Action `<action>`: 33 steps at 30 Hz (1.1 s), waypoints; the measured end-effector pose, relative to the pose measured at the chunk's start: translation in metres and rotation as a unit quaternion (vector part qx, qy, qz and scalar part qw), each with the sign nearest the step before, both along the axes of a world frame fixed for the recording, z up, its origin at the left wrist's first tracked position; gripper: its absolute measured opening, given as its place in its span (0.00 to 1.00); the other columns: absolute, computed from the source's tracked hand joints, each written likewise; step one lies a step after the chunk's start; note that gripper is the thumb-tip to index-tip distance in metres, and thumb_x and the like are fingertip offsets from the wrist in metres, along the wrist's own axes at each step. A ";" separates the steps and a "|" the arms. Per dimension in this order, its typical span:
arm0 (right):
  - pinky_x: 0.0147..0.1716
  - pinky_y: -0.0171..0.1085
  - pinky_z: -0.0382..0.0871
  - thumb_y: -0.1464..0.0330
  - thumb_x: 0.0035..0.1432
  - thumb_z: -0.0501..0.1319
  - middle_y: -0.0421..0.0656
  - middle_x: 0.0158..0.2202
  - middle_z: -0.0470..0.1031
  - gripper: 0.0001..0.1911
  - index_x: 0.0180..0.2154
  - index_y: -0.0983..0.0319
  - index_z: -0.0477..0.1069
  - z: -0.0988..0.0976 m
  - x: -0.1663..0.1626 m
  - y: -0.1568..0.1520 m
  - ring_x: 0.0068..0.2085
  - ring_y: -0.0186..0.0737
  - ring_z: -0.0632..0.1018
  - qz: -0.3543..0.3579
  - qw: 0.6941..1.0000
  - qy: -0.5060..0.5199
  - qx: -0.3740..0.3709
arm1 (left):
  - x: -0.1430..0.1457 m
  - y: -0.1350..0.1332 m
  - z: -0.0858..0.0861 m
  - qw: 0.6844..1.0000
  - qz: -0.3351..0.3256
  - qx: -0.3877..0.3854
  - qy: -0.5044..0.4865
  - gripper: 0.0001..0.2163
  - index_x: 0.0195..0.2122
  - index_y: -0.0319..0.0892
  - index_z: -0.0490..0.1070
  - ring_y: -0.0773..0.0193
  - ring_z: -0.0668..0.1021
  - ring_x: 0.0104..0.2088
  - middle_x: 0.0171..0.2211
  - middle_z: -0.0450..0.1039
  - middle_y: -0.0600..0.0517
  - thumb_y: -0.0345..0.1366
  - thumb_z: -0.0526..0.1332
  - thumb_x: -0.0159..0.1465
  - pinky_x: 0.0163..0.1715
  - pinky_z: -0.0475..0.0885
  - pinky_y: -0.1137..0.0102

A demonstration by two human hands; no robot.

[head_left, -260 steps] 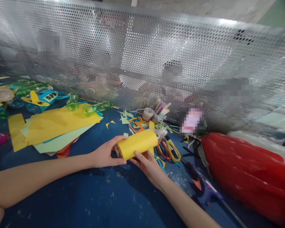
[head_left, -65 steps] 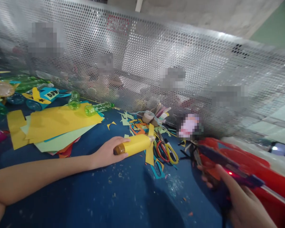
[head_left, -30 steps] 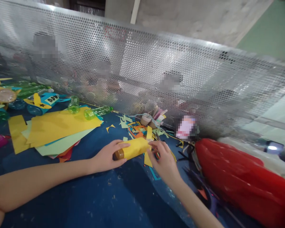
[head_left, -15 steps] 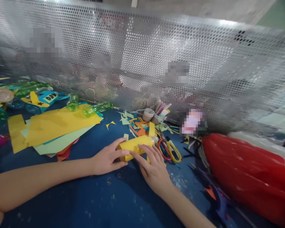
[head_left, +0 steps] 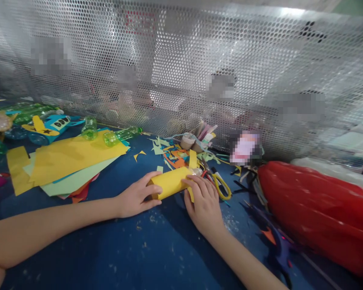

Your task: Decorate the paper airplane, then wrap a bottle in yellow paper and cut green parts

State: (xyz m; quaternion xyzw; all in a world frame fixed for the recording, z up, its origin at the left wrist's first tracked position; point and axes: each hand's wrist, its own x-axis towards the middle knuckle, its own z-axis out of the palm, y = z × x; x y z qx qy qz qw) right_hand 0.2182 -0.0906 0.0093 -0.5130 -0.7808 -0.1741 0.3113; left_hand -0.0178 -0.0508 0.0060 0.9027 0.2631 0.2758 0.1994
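Observation:
A small bottle wrapped in yellow paper (head_left: 171, 183) lies on its side on the blue table (head_left: 133, 249). My left hand (head_left: 135, 197) grips the bottle's near end, thumb and fingers curled round it. My right hand (head_left: 203, 203) is closed over the far end of the yellow wrap, fingers pressed down on the paper. The clear neck of the bottle (head_left: 197, 171) pokes out past my right fingers.
Yellow and green paper sheets (head_left: 69, 161) lie at left, with green bottles (head_left: 121, 135) and a bottle plane (head_left: 48, 127) behind. Paper scraps (head_left: 172, 155), scissors (head_left: 220, 185), a glue gun (head_left: 275, 245) and a red bag (head_left: 317, 217) lie at right. A perforated metal screen (head_left: 199, 72) stands behind.
My right hand set down the glue gun, came back to the bottle and slid over the far end of the yellow wrap. My left hand has kept hold of the bottle.

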 end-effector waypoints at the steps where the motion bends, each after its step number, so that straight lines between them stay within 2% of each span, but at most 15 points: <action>1: 0.52 0.51 0.61 0.72 0.61 0.52 0.50 0.48 0.71 0.13 0.46 0.61 0.68 -0.001 0.001 0.000 0.51 0.49 0.70 0.005 1.000 0.004 -0.002 | 0.000 0.000 0.000 1.000 0.002 -0.005 -0.001 0.08 0.42 0.45 0.63 0.55 0.68 0.54 0.62 0.48 0.45 0.41 0.56 0.65 0.51 0.67 0.61; 9: 0.51 0.53 0.63 0.72 0.60 0.53 0.50 0.50 0.68 0.15 0.49 0.58 0.69 -0.006 0.008 0.004 0.50 0.50 0.69 0.026 0.999 -0.029 -0.003 | 0.001 0.002 0.000 1.000 0.004 -0.017 -0.009 0.08 0.41 0.44 0.61 0.55 0.67 0.55 0.62 0.50 0.43 0.41 0.56 0.64 0.52 0.67 0.59; 12: 0.51 0.53 0.63 0.72 0.61 0.53 0.50 0.51 0.67 0.16 0.49 0.58 0.68 -0.007 0.009 0.005 0.51 0.50 0.69 0.034 0.999 -0.022 0.001 | 0.002 0.002 -0.001 0.999 0.011 -0.019 -0.025 0.12 0.43 0.45 0.58 0.53 0.62 0.60 0.61 0.52 0.42 0.41 0.58 0.63 0.54 0.65 0.58; 16: 0.51 0.55 0.63 0.71 0.60 0.53 0.50 0.52 0.66 0.16 0.50 0.56 0.69 -0.009 0.010 0.006 0.52 0.51 0.69 0.039 0.998 -0.041 0.005 | 0.002 0.003 -0.003 0.999 0.012 -0.028 -0.040 0.16 0.47 0.45 0.56 0.54 0.63 0.59 0.61 0.53 0.42 0.41 0.59 0.62 0.54 0.65 0.58; 26: 0.50 0.55 0.64 0.69 0.62 0.52 0.54 0.53 0.64 0.17 0.52 0.60 0.67 -0.017 0.013 0.010 0.53 0.54 0.68 0.067 0.996 -0.055 0.027 | 0.001 0.001 -0.002 0.999 0.015 -0.014 -0.030 0.12 0.44 0.44 0.61 0.53 0.66 0.57 0.60 0.52 0.41 0.42 0.58 0.63 0.53 0.66 0.61; 30: 0.50 0.53 0.64 0.68 0.61 0.52 0.52 0.51 0.67 0.17 0.51 0.59 0.66 -0.016 0.014 0.011 0.51 0.52 0.70 0.049 0.997 -0.053 0.036 | 0.002 0.000 -0.002 0.999 0.020 -0.016 -0.039 0.14 0.46 0.44 0.60 0.53 0.66 0.57 0.60 0.53 0.42 0.41 0.60 0.61 0.53 0.66 0.60; 33: 0.50 0.52 0.63 0.67 0.61 0.52 0.51 0.50 0.70 0.17 0.51 0.60 0.66 -0.014 0.013 0.011 0.49 0.51 0.71 0.002 0.998 -0.051 0.038 | 0.003 -0.001 0.000 0.998 0.021 -0.023 -0.052 0.18 0.49 0.45 0.58 0.54 0.64 0.59 0.59 0.55 0.42 0.39 0.60 0.60 0.56 0.64 0.59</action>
